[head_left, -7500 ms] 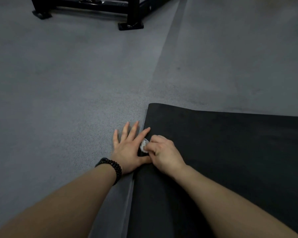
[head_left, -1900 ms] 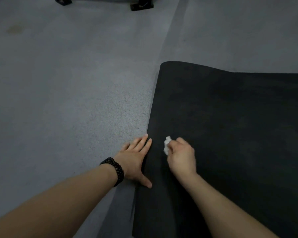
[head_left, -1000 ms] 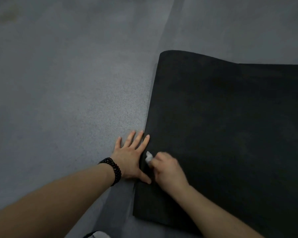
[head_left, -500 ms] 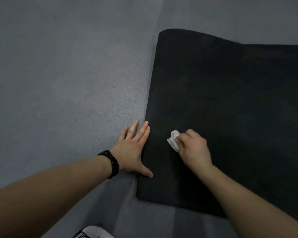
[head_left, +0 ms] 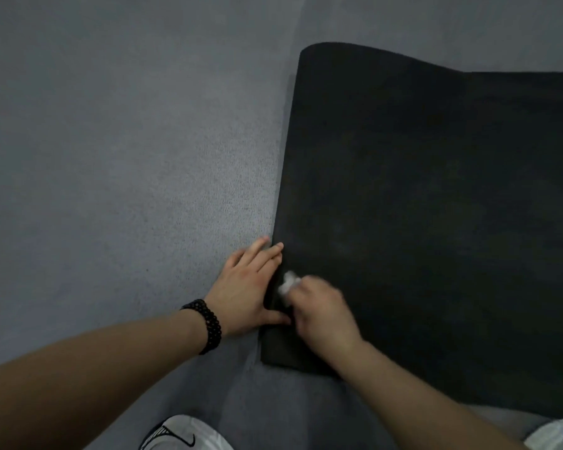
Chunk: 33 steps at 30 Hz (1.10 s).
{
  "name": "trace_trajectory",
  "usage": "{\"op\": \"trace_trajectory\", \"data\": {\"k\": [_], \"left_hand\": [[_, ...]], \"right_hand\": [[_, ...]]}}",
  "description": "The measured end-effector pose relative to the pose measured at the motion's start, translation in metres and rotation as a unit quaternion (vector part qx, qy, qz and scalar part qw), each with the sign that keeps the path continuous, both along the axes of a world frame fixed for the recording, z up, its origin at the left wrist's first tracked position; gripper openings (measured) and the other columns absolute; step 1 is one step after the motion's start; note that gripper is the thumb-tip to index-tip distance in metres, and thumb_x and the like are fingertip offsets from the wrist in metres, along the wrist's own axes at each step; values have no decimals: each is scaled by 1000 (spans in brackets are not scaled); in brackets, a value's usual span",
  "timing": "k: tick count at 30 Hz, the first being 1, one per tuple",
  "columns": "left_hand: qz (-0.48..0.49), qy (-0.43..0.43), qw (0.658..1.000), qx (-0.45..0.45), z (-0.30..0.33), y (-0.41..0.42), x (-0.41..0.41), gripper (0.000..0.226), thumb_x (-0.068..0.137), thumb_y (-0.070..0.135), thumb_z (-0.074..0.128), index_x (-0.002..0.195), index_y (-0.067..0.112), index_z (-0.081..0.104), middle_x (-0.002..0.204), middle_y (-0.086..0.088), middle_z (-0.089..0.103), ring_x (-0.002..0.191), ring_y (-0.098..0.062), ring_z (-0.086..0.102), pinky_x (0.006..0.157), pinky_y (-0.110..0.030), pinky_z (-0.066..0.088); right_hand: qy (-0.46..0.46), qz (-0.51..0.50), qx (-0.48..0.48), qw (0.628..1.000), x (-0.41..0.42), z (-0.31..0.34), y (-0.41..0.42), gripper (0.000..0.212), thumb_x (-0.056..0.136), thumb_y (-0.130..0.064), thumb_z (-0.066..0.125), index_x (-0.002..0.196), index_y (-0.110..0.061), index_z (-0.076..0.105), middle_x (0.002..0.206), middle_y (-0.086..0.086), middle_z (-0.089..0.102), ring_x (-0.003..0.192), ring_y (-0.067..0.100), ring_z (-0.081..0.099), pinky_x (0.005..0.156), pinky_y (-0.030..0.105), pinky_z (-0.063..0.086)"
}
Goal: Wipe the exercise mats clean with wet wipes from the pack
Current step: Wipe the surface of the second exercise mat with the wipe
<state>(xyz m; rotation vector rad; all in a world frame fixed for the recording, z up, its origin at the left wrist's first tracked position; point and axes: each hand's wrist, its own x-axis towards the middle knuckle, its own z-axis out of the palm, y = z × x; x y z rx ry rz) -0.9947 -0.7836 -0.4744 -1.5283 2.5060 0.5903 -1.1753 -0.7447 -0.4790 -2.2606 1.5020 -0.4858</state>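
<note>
The black foam exercise mat (head_left: 436, 206) lies flat on the grey speckled carpet floor (head_left: 111, 157), filling the right half of the view. One short edge faces left, running from the near corner by the hands up to a rounded far corner, and the long axis stretches away to the right, out of frame.

The left hand (head_left: 247, 287) rests flat at that short edge – fingers straight and together, their tips on the mat's border, the thumb spread out onto the mat surface, the palm mostly on the carpet. A black beaded bracelet (head_left: 207, 324) circles its wrist.

The right hand (head_left: 319, 306) sits on the mat just beside the left, near the near-left corner. Its fingers are curled round a small crumpled white wet wipe (head_left: 288, 282), which pokes out at the fingertips and is pressed to the mat – both hand and wipe are blurred, so the exact finger placement cannot be made out.

At the bottom edge, two white shoes with dark markings show: one (head_left: 182, 435) between the forearms, another (head_left: 559, 436) at the right corner.
</note>
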Motion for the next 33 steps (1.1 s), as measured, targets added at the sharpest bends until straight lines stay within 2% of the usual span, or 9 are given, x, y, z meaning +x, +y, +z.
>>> {"op": "trace_trajectory", "data": {"k": [2, 6, 9, 12, 17, 22, 26, 31, 33], "left_hand": [[-23, -30, 998, 44, 2, 0, 5, 134, 65, 90, 59, 163, 15, 8, 170, 9, -12, 152, -18, -26, 127, -48, -6], [-47, -81, 991, 92, 1, 3, 9, 152, 55, 97, 59, 159, 20, -23, 158, 10, -41, 146, -23, -40, 121, -51, -19], [-52, -101, 989, 91, -4, 4, 7, 156, 54, 98, 57, 156, 18, -28, 151, 7, -50, 144, -27, -43, 120, -55, -20], [-55, -119, 986, 104, -1, 5, 4, 157, 54, 97, 59, 154, 16, -32, 148, 5, -52, 143, -29, -44, 120, -57, -20], [-65, -149, 980, 113, 2, 3, 1, 161, 53, 96, 62, 152, 15, -36, 147, 1, -53, 143, -31, -43, 119, -59, -19], [-65, -165, 978, 108, 3, 6, -2, 156, 58, 96, 58, 152, 12, -35, 155, -4, -47, 144, -34, -41, 120, -61, -15], [-72, -181, 972, 129, 5, 2, -3, 162, 53, 97, 62, 150, 12, -36, 145, -1, -54, 143, -35, -42, 120, -63, -13], [-67, -182, 972, 134, 6, 3, -4, 161, 54, 97, 60, 150, 13, -37, 156, -3, -47, 142, -33, -44, 120, -62, -13], [-66, -189, 969, 146, 8, 2, -5, 163, 52, 97, 62, 150, 14, -38, 155, -3, -48, 142, -33, -45, 120, -64, -11]], "right_hand": [[14, 95, 11, 995, -2, 0, 2, 19, 79, -23, 52, 80, -13, 68, 73, 5, 55, 65, 26, 56, 54, 27, 44], [54, -155, 32, 986, -42, -3, -31, 9, 73, -8, 76, 75, -11, 67, 73, 3, 51, 64, 22, 52, 54, 28, 40], [24, -90, 44, 995, -1, 3, -1, 17, 64, -9, 80, 74, -14, 69, 70, 5, 56, 60, 24, 57, 52, 28, 44], [33, 86, 40, 995, 15, 7, 30, 14, 64, -17, 77, 74, -16, 67, 69, 3, 56, 60, 23, 58, 53, 29, 47], [53, -166, 51, 983, -32, 0, 3, 7, 73, -6, 72, 74, -11, 68, 73, 5, 54, 64, 24, 54, 53, 32, 46], [15, 54, 66, 996, 14, 6, 57, 4, 76, -14, 64, 73, -17, 63, 71, 2, 52, 63, 23, 55, 50, 28, 43], [83, -140, 71, 984, -34, -2, 30, 5, 81, -14, 68, 78, -13, 64, 77, 3, 51, 68, 21, 52, 55, 34, 46], [-6, -39, 79, 996, 24, 2, 78, 8, 84, -13, 57, 81, -14, 64, 76, 3, 53, 67, 24, 55, 55, 31, 45], [10, -79, 76, 994, -6, 1, 78, 8, 85, -14, 61, 77, -13, 62, 73, 3, 50, 63, 24, 52, 53, 30, 42]]}}
